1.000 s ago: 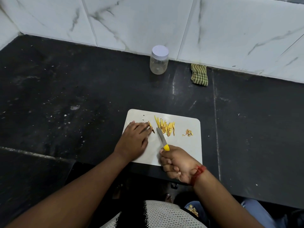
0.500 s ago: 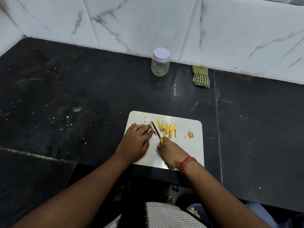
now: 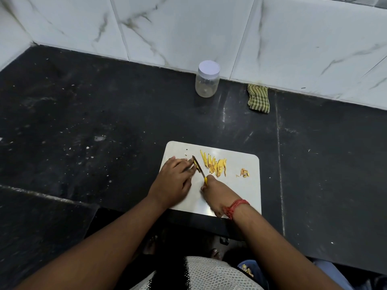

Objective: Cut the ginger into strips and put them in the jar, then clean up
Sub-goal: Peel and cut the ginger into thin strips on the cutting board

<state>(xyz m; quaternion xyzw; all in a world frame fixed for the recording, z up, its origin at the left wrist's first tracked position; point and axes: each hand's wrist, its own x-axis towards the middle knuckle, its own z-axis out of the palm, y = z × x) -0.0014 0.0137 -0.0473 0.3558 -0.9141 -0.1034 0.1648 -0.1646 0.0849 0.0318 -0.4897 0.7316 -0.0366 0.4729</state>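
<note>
Ginger (image 3: 196, 164), small, firm and likely slippery, sits pinned on the board (image 3: 240, 197) under left hand (image 3: 174, 181) fingertips beside the knife (image 3: 199, 167) gripped by right hand (image 3: 217, 195), needing a fingertip hold clear of the blade.

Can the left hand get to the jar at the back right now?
Probably, but not this instant. The bare counter between the cutting board and the jar leaves the way free, yet the left hand is busy pressing the ginger piece beside the knife.
</note>
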